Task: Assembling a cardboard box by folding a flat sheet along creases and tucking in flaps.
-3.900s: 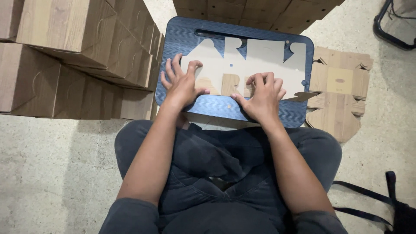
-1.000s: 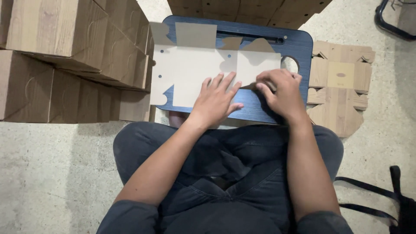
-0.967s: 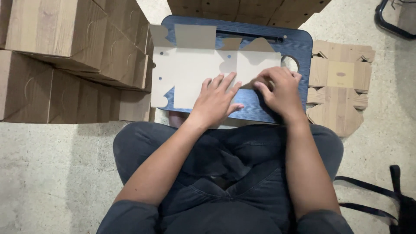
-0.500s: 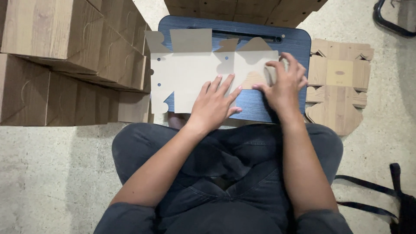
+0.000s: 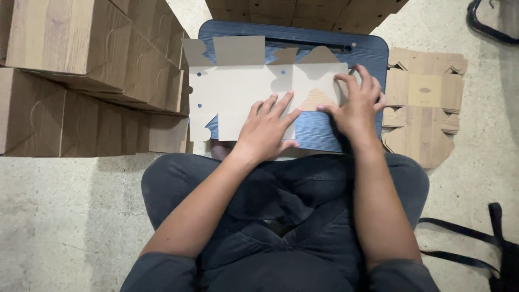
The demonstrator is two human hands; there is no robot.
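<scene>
Left hand (image 5: 267, 127) lies flat, fingers spread, palm down on the pale grey die-cut cardboard box blank (image 5: 243, 92), near its lower middle. It grips nothing; it presses, which by my judgement pins the sheet so it cannot slide. Right hand (image 5: 357, 105) sits just beside it to the right, fingers curled over the blank's right-hand panel, thumb near a triangular flap (image 5: 315, 99) that shows a wood-grain printed face. The fingertips bear on the panel's edge, apparently bending or creasing it against the held sheet; whether the edge is pinched between thumb and fingers cannot be told.

The blank rests unprinted side up on a dark blue rectangular lap worktop (image 5: 330, 135), which stands across the seated person's crossed legs in dark trousers (image 5: 281, 216). The blank's left part overhangs the worktop's left edge; its top tabs reach toward a long slot near the worktop's far edge.

To the right, on the concrete floor (image 5: 70, 216), lies a stack of flat wood-grain printed blanks (image 5: 421, 108), within easy reach of the right hand. To the left stand piled wood-grain printed cardboard boxes (image 5: 81, 70), assembled and closed. More such cardboard shows beyond the worktop's far edge. A black strap (image 5: 459, 243) lies at lower right.
</scene>
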